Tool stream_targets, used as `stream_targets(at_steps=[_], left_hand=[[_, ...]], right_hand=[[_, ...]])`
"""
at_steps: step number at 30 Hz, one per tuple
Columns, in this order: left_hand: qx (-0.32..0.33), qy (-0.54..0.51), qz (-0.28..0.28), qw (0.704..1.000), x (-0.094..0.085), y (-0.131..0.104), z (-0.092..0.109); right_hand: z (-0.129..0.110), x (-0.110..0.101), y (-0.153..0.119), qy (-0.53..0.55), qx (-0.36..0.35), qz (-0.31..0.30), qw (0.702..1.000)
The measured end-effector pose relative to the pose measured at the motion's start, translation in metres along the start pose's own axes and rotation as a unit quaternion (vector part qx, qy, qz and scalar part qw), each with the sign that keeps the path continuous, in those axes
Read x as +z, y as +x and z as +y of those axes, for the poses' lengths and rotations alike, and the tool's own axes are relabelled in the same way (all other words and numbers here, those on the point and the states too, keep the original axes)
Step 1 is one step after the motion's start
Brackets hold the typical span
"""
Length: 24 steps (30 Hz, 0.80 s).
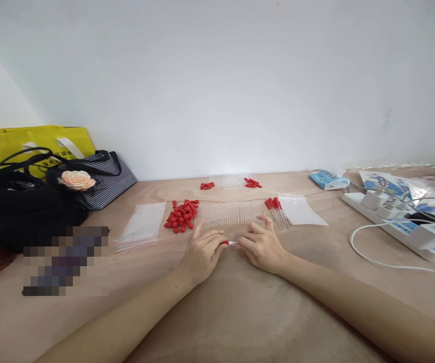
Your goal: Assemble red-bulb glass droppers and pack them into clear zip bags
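Bare desk [236, 317] is lying open between the two forearms, leaving room for passing low in front; just beyond the left hand [204, 252] and right hand [262, 247], a row of clear tubes [232, 214] is blocking the way forward, a pile of red bulbs [181, 217] closing its left end and red-capped droppers [274, 205] its right; a narrow bare strip is running behind that row; on the right, a looping white cable [369, 257] and a power strip [391, 221] are obstructing passage; leftward, a black bag [32, 212] is crowding the side.
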<state>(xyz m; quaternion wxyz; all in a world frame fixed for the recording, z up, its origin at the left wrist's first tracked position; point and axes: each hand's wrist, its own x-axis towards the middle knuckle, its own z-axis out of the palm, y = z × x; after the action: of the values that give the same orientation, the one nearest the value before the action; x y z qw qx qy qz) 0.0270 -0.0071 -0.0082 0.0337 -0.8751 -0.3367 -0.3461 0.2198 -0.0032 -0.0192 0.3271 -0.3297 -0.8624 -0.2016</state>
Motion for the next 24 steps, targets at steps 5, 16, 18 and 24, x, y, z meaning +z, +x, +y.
stream_targets(at_steps=[5,16,18,24], left_hand=[[0.012,-0.001,-0.011,1.0,0.0022,0.0003,-0.0015],[0.042,-0.005,-0.02,0.999,0.0014,-0.0003,0.0015],[0.043,-0.004,-0.024,0.999,0.0009,0.0002,0.002],[0.039,-0.009,-0.032,0.999,0.0015,0.0011,0.0021]], right_hand=[[0.0004,-0.0008,0.0011,-0.014,-0.027,0.004,1.0],[0.0016,0.0007,0.0024,0.021,-0.053,0.005,0.998],[0.0008,0.0014,0.0031,0.023,-0.055,0.004,0.998],[-0.0008,0.0066,0.0039,0.042,-0.054,0.0,0.998]])
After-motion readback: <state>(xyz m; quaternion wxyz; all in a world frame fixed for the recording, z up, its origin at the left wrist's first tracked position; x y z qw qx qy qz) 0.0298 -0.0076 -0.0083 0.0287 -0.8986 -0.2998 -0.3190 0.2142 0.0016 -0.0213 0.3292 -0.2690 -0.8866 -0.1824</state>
